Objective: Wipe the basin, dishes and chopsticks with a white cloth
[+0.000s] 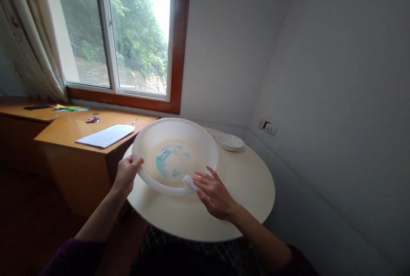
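Observation:
A large translucent white plastic basin (205,139) is tilted toward me over the round table, with a worn blue-green print on its bottom. My left hand (126,175) grips the basin's left rim, thumb on top and fingers curled around it. At the near right rim, my right hand (213,190) presses a small white tissue (189,182) against the basin. Its thumb and front fingers close on the tissue, while the other fingers are stretched out. Part of the tissue is hidden under those fingers.
The basin is over a cream round table (250,182). Behind it on the right stands a white bowl (231,142). A wooden desk (64,133) to the left bears white paper (106,135), a pen (134,121) and scissors (92,120). Walls and a socket (270,129) are at the right.

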Available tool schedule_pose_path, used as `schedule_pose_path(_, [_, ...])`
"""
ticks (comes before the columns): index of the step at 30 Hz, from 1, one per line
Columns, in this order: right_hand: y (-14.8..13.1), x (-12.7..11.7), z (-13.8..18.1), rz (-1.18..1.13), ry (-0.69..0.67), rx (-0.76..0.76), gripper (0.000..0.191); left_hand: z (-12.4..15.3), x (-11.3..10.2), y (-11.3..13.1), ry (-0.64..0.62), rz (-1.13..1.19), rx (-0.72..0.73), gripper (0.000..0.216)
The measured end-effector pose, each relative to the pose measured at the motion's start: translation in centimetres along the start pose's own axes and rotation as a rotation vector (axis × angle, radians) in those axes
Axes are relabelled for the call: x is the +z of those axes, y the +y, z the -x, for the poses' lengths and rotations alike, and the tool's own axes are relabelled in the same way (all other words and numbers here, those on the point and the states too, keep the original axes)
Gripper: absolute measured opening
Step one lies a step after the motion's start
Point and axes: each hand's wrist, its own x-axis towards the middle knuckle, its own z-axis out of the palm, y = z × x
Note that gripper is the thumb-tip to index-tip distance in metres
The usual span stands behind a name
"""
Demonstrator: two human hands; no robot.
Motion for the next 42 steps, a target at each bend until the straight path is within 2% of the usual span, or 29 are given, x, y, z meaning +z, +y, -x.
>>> schedule_pose_path(8, [-2.3, -1.4, -1.8, 0.010, 0.095, -0.060, 0.030, -0.8, -0.3, 0.1, -0.011, -0.020, -0.110, 0.021])
schedule_pose_path(13, [-3.0, -1.6, -1.8, -0.009, 0.095, -0.106, 0.037, -1.3, -0.7, -0.1, -0.046, -0.033, -0.169, 0.020])
schedule_pose_path(17, [-3.2, -1.8, -1.6, -0.041, 0.078, -0.100, 0.037, -1.6, -1.1, -0.2, -0.122, -0.027, -0.205, 0.034])
schedule_pose_path(19, [-3.3, -1.8, -1.7, -0.063, 0.068, -0.074, 0.036, -1.7, -1.3, -0.1, -0.179, -0.079, -0.216, 0.044])
schedule_pose_path(21, [-3.4, -1.7, -1.9, -0.078, 0.091, -0.044, 0.033, -1.8, -1.5, 0.0, -0.185, -0.176, -0.182, 0.049])
schedule_pose_path(23, [-3.6, -1.5, -2.2, -0.066, 0.149, -0.028, 0.032, -2.0, -1.8, 0.0, -0.104, -0.259, -0.081, 0.047])
schedule_pose_path(26, [-4.0, -1.2, -2.8, -0.015, 0.225, -0.026, 0.027, -1.9, -2.0, 0.0, 0.077, -0.332, 0.171, 0.039])
schedule_pose_path(28, [-4.3, -1.0, -3.3, 0.009, 0.243, -0.014, 0.023, -1.1, -2.0, 0.3, 0.108, -0.381, 0.359, 0.033])
schedule_pose_path(32, [-4.9, -0.5, -4.1, 0.065, 0.238, 0.025, 0.022, 2.9, -1.1, 1.2, -0.021, -0.546, 0.740, 0.018])
schedule_pose_path(37, [-5.8, 0.7, -4.6, 0.203, 0.157, 0.053, 0.025, 7.3, 1.0, 0.8, -0.256, -0.597, 1.134, 0.017])
schedule_pose_path(39, [-6.0, 1.1, -4.7, 0.245, 0.156, 0.054, 0.025, 7.8, 1.5, 0.2, -0.310, -0.610, 1.225, 0.017])
schedule_pose_path(42, [-6.0, 1.6, -4.7, 0.287, 0.182, 0.033, 0.023, 7.6, 1.8, -0.6, -0.306, -0.679, 1.281, 0.019])
